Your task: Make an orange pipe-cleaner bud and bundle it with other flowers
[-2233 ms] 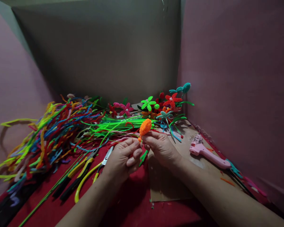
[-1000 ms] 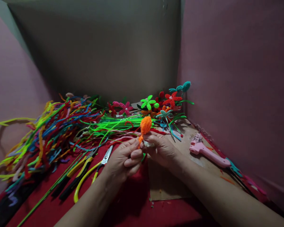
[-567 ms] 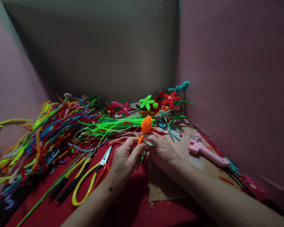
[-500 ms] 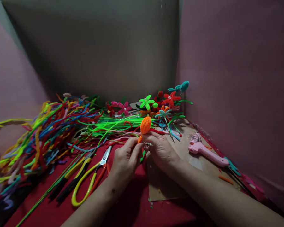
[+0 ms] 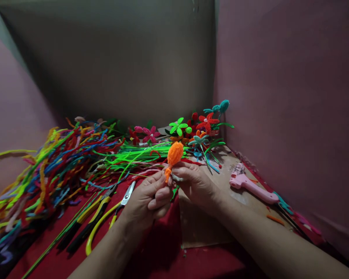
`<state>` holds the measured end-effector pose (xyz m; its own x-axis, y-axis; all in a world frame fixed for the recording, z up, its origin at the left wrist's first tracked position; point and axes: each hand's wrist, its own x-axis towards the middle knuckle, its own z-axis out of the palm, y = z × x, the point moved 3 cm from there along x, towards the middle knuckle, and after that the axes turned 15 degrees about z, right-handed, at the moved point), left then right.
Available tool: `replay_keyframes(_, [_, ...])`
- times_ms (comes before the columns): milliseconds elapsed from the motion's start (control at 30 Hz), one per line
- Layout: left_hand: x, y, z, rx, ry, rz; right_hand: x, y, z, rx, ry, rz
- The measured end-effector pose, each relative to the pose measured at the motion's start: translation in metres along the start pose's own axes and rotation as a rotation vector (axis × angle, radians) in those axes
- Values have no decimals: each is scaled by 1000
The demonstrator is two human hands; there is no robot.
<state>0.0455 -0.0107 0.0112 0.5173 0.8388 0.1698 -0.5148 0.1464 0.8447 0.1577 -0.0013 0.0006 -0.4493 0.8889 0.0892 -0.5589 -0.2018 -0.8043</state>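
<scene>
An orange pipe-cleaner flower bud (image 5: 175, 154) stands upright between my hands, its twisted orange tail hanging beneath the rounded head. My left hand (image 5: 151, 195) pinches this tail between thumb and fingers, the other fingers curled. From the right, my right hand (image 5: 196, 184) is closed at the base of the bud, and its fingertips are partly hidden. A pale strip shows by the right fingers; I cannot make out what it is. A bit of green pokes out below the hands.
Colourful pipe cleaners (image 5: 55, 166) pile up at left, with green stems (image 5: 139, 153) behind my hands. Pliers (image 5: 90, 221) and yellow-handled scissors (image 5: 125, 197) lie left. A pink glue gun (image 5: 253, 188) rests on brown board (image 5: 203, 232) at right. Finished flowers (image 5: 177, 126) stand at the back.
The bud has shifted slightly left and more of its twisted tail shows. My left hand has turned and moved left and down, now covering part of the scissors. The view has shifted slightly.
</scene>
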Motion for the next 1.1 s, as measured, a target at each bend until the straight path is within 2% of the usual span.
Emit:
replay_keyframes(200, [1, -3, -3, -83, -40, -50, 2, 5, -3, 36, 1, 71])
replay_keyframes(333, [3, -1, -4, 86, -11, -41, 4, 6, -6, 12, 65, 8])
replay_keyframes(433, [3, 2, -4, 432, 83, 109, 4, 6, -7, 13, 162, -68])
replay_keyframes(533, [0, 6, -3, 821, 163, 335, 4, 6, -7, -4, 220, -109])
replay_keyframes(633, [-3, 9, -2, 1012, 224, 506, 2, 7, -6, -29, 252, -140])
replay_keyframes(700, [-3, 9, -3, 952, 241, 480, 2, 7, -6, -68, 261, -149])
replay_keyframes(900, [-1, 6, 2, 427, 219, 206, 2, 9, -3, -39, 142, -74])
replay_keyframes(1100, [5, 0, -3, 96, 62, 54, 3, 11, -4, 91, 118, -1])
